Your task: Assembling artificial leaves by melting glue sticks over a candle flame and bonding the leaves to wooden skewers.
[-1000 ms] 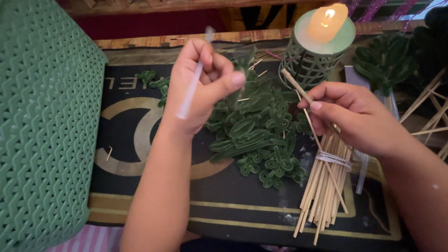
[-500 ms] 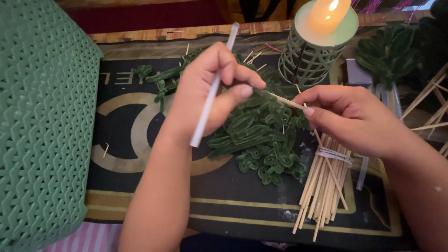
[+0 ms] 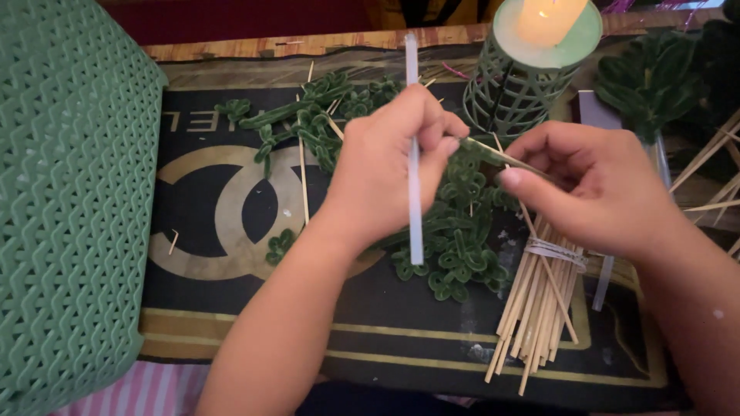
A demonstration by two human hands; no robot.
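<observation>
Above the dark printed mat (image 3: 231,331) on the desk: left hand (image 3: 385,166) closed around a translucent white stick (image 3: 414,177), held nearly upright, top end poking above the knuckles, lower end hanging over the heap of green fuzzy leaves (image 3: 455,246). Right hand (image 3: 593,189) pinched shut on a thin wooden skewer (image 3: 493,154), its tip meeting the left fingers beside the white stick.

Possible trouble, judged from this:
- Lit candle (image 3: 549,17) on its green lattice holder (image 3: 524,85) just behind both hands; a raised knuckle, a fuzzy leaf or the skewer end drifting back could meet flame or tip the holder.
- Pointed skewer aimed straight at the left fingertips; a slip of the pinch could prick them.
- Tied bundle of skewers (image 3: 536,308) lying right under the right wrist, easily nudged and scattered among the loose sticks already on the mat.
- Small leaf piece probably squeezed between the two hands; loose hold could drop it into the matching pile, hard to find again.

Hard to make out:
- Exact meeting point of skewer, stick and any leaf, covered by the curled left fingers.
- Candle top cut off by the upper edge; flame barely in view.
- Green woven basket (image 3: 62,216) at left, contents not visible.
- Dark leafy cluster (image 3: 655,77) and further sticks at right, partly cropped and dim.
- Pale strip (image 3: 603,281) under the right hand, kind unclear.
</observation>
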